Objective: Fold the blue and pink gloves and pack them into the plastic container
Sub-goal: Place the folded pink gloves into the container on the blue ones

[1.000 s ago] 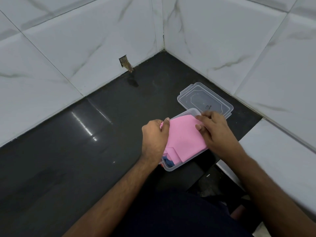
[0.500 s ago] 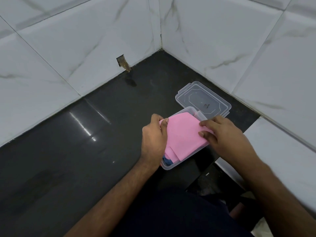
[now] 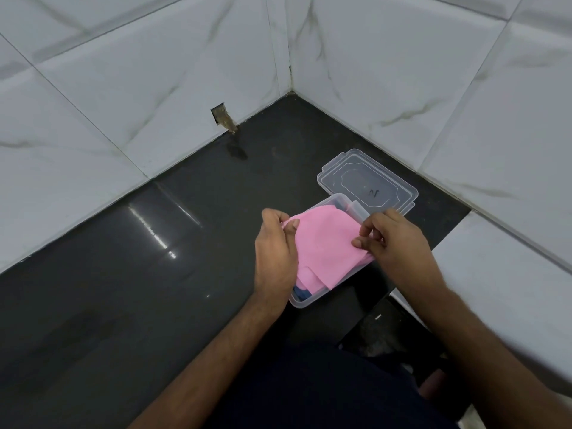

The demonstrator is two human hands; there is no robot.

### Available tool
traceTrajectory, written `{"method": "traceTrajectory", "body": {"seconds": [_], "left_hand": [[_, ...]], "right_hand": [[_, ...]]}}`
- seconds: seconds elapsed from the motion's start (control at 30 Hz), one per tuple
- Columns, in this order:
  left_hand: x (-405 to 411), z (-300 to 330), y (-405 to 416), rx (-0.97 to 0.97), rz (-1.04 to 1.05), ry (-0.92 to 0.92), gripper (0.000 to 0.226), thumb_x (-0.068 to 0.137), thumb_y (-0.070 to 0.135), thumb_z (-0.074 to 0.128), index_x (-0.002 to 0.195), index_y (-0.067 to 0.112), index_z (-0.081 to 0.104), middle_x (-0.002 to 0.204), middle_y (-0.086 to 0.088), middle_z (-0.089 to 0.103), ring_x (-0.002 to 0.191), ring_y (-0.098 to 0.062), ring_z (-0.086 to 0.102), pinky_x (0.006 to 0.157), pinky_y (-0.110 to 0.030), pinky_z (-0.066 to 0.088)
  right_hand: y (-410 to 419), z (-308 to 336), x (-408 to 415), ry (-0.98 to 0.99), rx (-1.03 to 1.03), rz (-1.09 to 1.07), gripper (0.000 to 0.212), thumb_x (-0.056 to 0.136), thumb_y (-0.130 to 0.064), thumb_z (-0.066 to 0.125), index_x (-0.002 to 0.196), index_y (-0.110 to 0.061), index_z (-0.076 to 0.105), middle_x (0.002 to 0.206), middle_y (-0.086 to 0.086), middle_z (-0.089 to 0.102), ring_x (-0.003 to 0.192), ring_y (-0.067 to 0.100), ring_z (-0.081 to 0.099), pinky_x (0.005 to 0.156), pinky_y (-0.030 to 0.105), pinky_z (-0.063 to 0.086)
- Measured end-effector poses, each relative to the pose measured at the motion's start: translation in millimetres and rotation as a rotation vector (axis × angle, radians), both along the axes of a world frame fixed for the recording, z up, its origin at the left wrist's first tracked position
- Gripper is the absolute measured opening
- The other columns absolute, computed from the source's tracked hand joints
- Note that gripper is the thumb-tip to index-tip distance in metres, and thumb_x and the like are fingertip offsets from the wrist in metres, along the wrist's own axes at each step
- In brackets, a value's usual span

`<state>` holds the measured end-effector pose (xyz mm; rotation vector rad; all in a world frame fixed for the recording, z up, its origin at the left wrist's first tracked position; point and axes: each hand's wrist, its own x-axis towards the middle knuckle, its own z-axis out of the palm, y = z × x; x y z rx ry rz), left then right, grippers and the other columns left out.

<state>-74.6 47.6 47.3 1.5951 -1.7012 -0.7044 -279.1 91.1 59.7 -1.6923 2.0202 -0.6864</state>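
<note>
Over the plastic container (image 3: 312, 300) both hands pinched the folded pink glove (image 3: 328, 246) — left hand (image 3: 274, 252) at its far-left edge, right hand (image 3: 393, 243) opposite — blue glove (image 3: 301, 294) beneath, lid (image 3: 366, 181) just beyond.

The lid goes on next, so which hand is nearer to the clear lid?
Right. The right hand sits just in front of the clear lid, by the container's far end; the left hand is farther, at the container's left side.

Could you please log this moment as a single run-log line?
left hand: grips folded pink glove | right hand: pinches glove edge | clear plastic container: glove partly in, blue glove beneath | clear lid: off
</note>
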Motion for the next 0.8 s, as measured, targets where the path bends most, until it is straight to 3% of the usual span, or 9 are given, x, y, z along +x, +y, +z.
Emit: {"method": "traceTrajectory", "body": {"seconds": [0.1,0.27,0.37,0.53,0.7,0.8], "left_hand": [[2.2,-1.3,-2.1,-0.013,-0.003,0.0,0.008,0.108,0.025,0.047,0.104,0.019,0.043,0.1,0.002,0.059,0.086,-0.006,0.058,0.064,-0.012,0.043],[2.4,-0.9,-3.4,-0.034,0.0,-0.013,0.005,0.108,0.017,0.047,0.104,0.016,0.044,0.103,-0.004,0.058,0.089,-0.013,0.059,0.069,-0.022,0.05],[1.2,-0.7,-2.0,-0.075,0.007,-0.03,0.006,0.107,0.014,0.047,0.102,0.012,0.047,0.103,-0.007,0.055,0.087,-0.015,0.056,0.068,-0.016,0.044],[-0.8,2.8,-0.2,-0.092,0.016,-0.058,0.006,0.107,0.011,0.047,0.104,0.007,0.049,0.108,-0.008,0.05,0.087,-0.012,0.05,0.069,-0.01,0.041],[-1.9,6.7,2.4,-0.11,0.012,-0.052,0.005,0.107,0.007,0.048,0.102,0.005,0.05,0.107,-0.008,0.048,0.083,-0.001,0.046,0.071,-0.007,0.04],[-3.3,7.3,2.5,-0.102,0.02,-0.06,0.007,0.107,0.008,0.047,0.1,0.009,0.048,0.107,-0.004,0.046,0.083,0.009,0.046,0.07,-0.006,0.041]], "right_hand": [[11.8,-4.7,-0.4,0.117,-0.172,0.094,0.009,0.095,-0.029,0.067,0.09,-0.021,0.066,0.091,-0.005,0.06,0.082,0.016,0.057,0.072,0.033,0.049],[33.0,-21.8,-0.7,0.346,-0.402,0.328,0.034,0.101,-0.038,0.052,0.105,-0.012,0.074,0.104,0.007,0.068,0.093,0.027,0.062,0.073,0.039,0.048],[37.2,-30.5,-6.2,0.368,-0.459,0.354,0.035,0.102,-0.037,0.053,0.113,-0.013,0.075,0.109,0.009,0.069,0.097,0.029,0.064,0.074,0.043,0.051],[34.0,-35.6,-13.3,0.319,-0.505,0.402,0.026,0.099,-0.032,0.063,0.11,-0.014,0.079,0.105,0.006,0.073,0.094,0.029,0.068,0.074,0.044,0.051],[22.9,-27.1,-12.7,0.257,-0.416,0.447,0.021,0.095,-0.034,0.068,0.102,-0.018,0.081,0.099,0.0,0.074,0.091,0.025,0.069,0.073,0.041,0.049],[19.4,-22.6,-11.7,0.345,-0.421,0.517,0.028,0.098,-0.035,0.061,0.105,-0.016,0.08,0.097,0.002,0.075,0.088,0.026,0.071,0.076,0.038,0.052]]}}
